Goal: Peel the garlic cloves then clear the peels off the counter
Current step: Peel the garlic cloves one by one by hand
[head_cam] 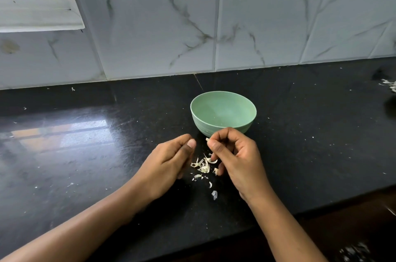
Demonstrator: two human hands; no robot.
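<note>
A pale green bowl point(223, 111) stands on the black counter point(85, 154) and looks empty. Just in front of it my right hand point(233, 158) pinches a small garlic clove point(207, 140) between thumb and fingertips; only its pale tip shows. My left hand point(169, 161) hovers close to the left with fingers loosely curled, and I see nothing in it. A small heap of pale garlic peels point(203, 166) lies on the counter between and below the two hands, with a few loose flakes nearer the front edge.
A marble-look tiled wall point(192, 25) rises behind the counter, with a window ledge at the upper left. More peels point(389, 84) lie at the far right edge. The counter's front edge runs diagonally at the lower right. Tiny specks dot the counter.
</note>
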